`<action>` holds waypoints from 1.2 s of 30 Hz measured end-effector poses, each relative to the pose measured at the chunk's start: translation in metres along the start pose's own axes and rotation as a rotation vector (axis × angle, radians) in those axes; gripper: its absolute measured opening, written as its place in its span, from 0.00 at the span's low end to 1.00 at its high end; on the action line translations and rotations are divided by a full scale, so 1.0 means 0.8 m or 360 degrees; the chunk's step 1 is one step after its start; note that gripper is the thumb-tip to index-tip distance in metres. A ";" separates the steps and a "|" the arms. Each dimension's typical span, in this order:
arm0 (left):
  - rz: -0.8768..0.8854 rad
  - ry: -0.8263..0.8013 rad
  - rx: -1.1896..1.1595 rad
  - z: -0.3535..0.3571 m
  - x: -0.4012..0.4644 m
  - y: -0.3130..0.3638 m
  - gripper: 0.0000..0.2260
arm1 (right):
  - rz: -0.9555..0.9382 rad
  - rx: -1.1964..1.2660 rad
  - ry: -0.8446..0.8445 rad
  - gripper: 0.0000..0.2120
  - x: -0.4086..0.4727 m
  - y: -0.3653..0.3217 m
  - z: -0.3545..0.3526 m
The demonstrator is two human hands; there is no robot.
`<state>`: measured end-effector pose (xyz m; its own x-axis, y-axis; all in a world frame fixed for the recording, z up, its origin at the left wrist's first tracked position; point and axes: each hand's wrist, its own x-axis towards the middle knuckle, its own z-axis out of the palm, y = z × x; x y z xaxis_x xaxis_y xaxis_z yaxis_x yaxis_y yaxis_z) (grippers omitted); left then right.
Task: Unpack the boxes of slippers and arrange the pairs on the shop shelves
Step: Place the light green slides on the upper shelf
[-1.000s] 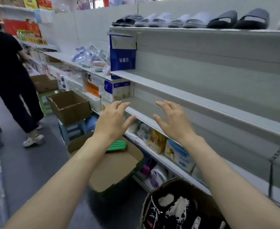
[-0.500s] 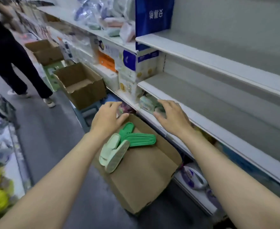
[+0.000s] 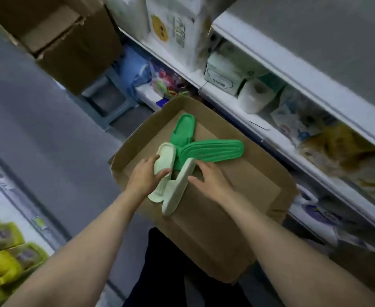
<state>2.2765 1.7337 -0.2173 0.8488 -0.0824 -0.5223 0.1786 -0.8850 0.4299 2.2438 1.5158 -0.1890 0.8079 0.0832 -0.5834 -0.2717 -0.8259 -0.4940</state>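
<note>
- Reference landmark: the open cardboard box (image 3: 257,191) on the floor, set against the lower shop shelf (image 3: 277,138). All positions below are given relative to this box
- Location of the task's things: two pale green slippers (image 3: 173,185) lie inside the box, at its left side toward the near end. Two bright green slippers (image 3: 211,149) lie crossed just beyond them, toward the far end of the box
- Long axis: both pale slippers run from the near-left of the box floor up toward its centre, roughly parallel and touching each other. The right-hand one is tipped on its edge with the sole facing right
- Your left hand (image 3: 144,178): its grip is on the left pale slipper (image 3: 163,165), with the thumb (image 3: 163,172) across the strap and the fingers curled round the outer edge. Judge this grip as taken
- Your right hand (image 3: 213,180): fingers spread wide and fairly straight, holding nothing. The fingertips reach the tipped right pale slipper (image 3: 178,189) near its far end; firm contact cannot be confirmed
- Governing relation: the tipped slipper lies directly left of your right hand, long side facing the palm. Your right hand is the nearer one to it
- Expected next move, as a judgement: close the right grip across the slipper's narrow width, not along its length, then lift both pale slippers as one pair toward the shelves
- Caution: the bright green pair touches the far ends of the pale pair and may drag along
</note>
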 end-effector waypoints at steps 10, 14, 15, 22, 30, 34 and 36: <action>-0.0309 -0.0545 -0.0142 0.060 0.093 -0.119 0.37 | 0.0429 0.0330 -0.0489 0.33 0.095 -0.009 0.140; -0.0337 -0.0646 -0.0299 0.071 0.106 -0.132 0.48 | 0.0651 0.0279 -0.0237 0.26 0.079 0.019 0.162; -0.0360 -0.0659 -0.0328 0.074 0.109 -0.135 0.49 | 0.0641 0.0375 -0.0105 0.26 0.070 0.029 0.167; -0.0362 -0.0635 -0.0394 0.088 0.131 -0.136 0.46 | 0.0993 0.1263 0.0254 0.62 0.032 0.082 0.216; -0.0320 -0.0659 -0.0472 0.097 0.138 -0.149 0.42 | 0.1330 0.1418 0.0349 0.50 0.082 0.080 0.243; -0.0324 -0.0667 -0.0504 0.102 0.133 -0.142 0.35 | 0.1424 0.1538 0.0190 0.41 0.087 0.079 0.247; -0.0338 -0.0657 -0.0539 0.102 0.125 -0.135 0.31 | 0.1480 0.1530 0.0214 0.47 0.082 0.076 0.245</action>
<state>2.3014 1.7836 -0.3758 0.5246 -0.1509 -0.8379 0.5309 -0.7114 0.4605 2.1779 1.5802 -0.3834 0.1537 -0.3912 -0.9074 -0.9554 0.1755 -0.2374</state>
